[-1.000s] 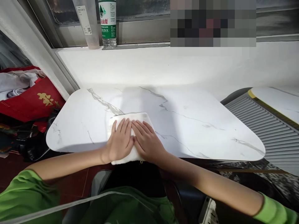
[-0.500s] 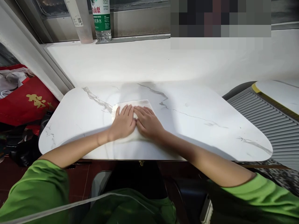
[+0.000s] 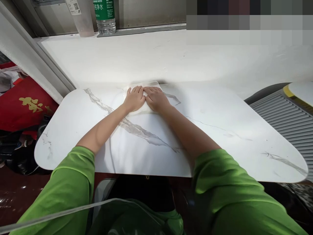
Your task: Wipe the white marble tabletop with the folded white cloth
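A white cloth (image 3: 140, 111) lies flattened at the far side of a white marble-patterned table (image 3: 215, 111), against the wall. My left hand (image 3: 135, 99) rests palm down on it, fingers stretched forward and lying flat. Pressed down beside it is my right hand (image 3: 156, 99), also flat with its fingers extended. The two hands touch or nearly touch at the thumbs and index fingers. Most of the cloth's middle is hidden under them; its back edge and front part show around the hands.
On the ledge behind stand a clear plastic cup (image 3: 84, 24) and a green-labelled water bottle (image 3: 106, 21). A red bag (image 3: 24, 104) with gold characters is left of the table. Grey ribbed seating (image 3: 281, 111) stands at the right. A pale strap (image 3: 73, 212) crosses low in front of me.
Both hands have slid the cloth forward, away from me, from the middle of the table to its wall side. My arms reach out further, and the camera view has shifted slightly.
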Tool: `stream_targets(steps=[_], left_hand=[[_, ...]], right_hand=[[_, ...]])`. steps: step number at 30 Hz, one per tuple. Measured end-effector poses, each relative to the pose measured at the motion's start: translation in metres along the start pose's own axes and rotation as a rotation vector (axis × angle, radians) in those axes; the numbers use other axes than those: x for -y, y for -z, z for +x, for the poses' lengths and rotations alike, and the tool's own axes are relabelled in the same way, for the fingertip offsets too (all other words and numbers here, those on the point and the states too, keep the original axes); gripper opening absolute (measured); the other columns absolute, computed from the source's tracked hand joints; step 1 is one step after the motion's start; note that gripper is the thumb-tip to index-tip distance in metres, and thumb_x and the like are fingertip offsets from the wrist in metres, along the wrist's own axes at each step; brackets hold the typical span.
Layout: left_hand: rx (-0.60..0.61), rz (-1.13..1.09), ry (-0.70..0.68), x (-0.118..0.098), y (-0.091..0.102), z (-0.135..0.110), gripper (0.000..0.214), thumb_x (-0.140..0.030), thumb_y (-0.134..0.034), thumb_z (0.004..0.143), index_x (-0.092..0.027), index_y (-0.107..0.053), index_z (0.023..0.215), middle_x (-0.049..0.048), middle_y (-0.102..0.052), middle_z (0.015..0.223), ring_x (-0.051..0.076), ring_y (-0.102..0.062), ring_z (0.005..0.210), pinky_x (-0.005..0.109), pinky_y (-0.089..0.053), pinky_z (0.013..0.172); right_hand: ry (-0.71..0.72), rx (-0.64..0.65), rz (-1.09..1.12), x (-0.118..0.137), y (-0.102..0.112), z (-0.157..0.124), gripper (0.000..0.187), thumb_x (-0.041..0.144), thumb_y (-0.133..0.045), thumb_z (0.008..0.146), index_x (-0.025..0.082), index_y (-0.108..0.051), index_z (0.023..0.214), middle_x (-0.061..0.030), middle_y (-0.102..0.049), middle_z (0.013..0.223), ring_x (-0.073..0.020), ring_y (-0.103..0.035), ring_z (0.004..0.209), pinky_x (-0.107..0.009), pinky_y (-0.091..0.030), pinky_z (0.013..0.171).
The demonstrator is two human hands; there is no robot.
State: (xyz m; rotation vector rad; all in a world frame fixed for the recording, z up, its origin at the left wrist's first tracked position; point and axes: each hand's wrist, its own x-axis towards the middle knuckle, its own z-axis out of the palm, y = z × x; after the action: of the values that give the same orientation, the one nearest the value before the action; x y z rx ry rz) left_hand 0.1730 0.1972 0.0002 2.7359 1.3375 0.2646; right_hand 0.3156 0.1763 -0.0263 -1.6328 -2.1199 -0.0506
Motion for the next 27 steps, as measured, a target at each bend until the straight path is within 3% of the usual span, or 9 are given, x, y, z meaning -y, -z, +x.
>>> stream_targets(steps=[5,12,20,27], left_hand=[[-0.014,0.008,0.007,0.002,-0.001,0.007,0.053,-0.019,-0.030,0.097,-0.006,-0.037,0.149,0.0140,-0.036,0.158,0.023,-0.030,0.147,0.046,-0.016,0.122],[-0.018,0.012,0.002,-0.011,0.000,-0.016,0.053,-0.021,-0.031,0.098,-0.008,-0.037,0.149,0.0125,-0.036,0.158,0.022,-0.031,0.147,0.045,-0.016,0.123],[-0.014,0.004,-0.099,-0.045,0.002,-0.077,0.052,-0.025,-0.032,0.100,-0.010,-0.038,0.149,0.0132,-0.038,0.157,0.023,-0.032,0.147,0.046,-0.017,0.123],[-0.012,0.056,-0.097,-0.097,0.003,-0.151,0.055,-0.026,-0.029,0.100,-0.003,-0.036,0.149,0.0184,-0.036,0.157,0.029,-0.029,0.148,0.053,-0.017,0.122]], right_hand=[[-0.006,0.002,-0.032,-0.005,-0.004,0.005,0.051,0.018,-0.033,0.088,0.008,-0.054,0.134,-0.0172,-0.056,0.141,-0.0316,-0.049,0.129,-0.050,-0.033,0.112],[-0.007,0.037,-0.086,0.008,0.007,-0.020,0.054,0.017,-0.031,0.090,0.004,-0.050,0.138,-0.0178,-0.053,0.145,-0.0303,-0.047,0.133,-0.049,-0.032,0.114],[-0.017,0.025,-0.137,0.042,0.034,-0.097,0.054,0.020,-0.028,0.093,0.002,-0.050,0.139,-0.0182,-0.054,0.144,-0.0299,-0.047,0.135,-0.049,-0.032,0.115],[0.096,-0.040,-0.093,0.069,0.061,-0.175,0.052,0.021,-0.032,0.092,0.006,-0.054,0.136,-0.0170,-0.058,0.141,-0.0279,-0.050,0.133,-0.048,-0.036,0.114]])
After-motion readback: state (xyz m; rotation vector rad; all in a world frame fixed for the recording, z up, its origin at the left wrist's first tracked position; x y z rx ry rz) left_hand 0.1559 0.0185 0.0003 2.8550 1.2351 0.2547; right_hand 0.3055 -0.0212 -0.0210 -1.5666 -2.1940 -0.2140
